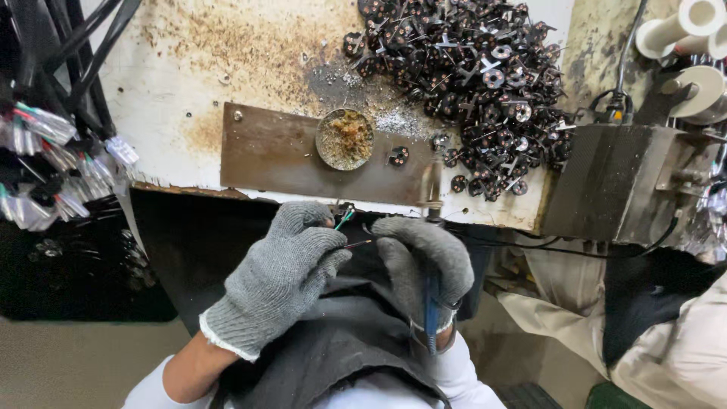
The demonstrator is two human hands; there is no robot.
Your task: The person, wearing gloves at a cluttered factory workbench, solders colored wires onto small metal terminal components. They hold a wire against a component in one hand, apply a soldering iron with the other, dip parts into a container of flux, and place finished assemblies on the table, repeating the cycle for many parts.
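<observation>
Thin wires (350, 231) are pinched in the gloved left hand (284, 273) at the bench's (174, 113) near edge; a soldering iron (432, 250) is gripped by the right hand (424, 265). Soldering seems underway; a steady tip touch is needed.

A stained, rust-speckled white bench (189, 91) carries a flat brown rusty metal plate (280, 155); a round shallow tin of yellowish crumbly residue (344, 138) sits at the plate's upper edge; a heap of small dark round coil parts with copper windings (469, 68) spreads beyond; grey metallic filings (394, 121) lie beside the tin.
</observation>
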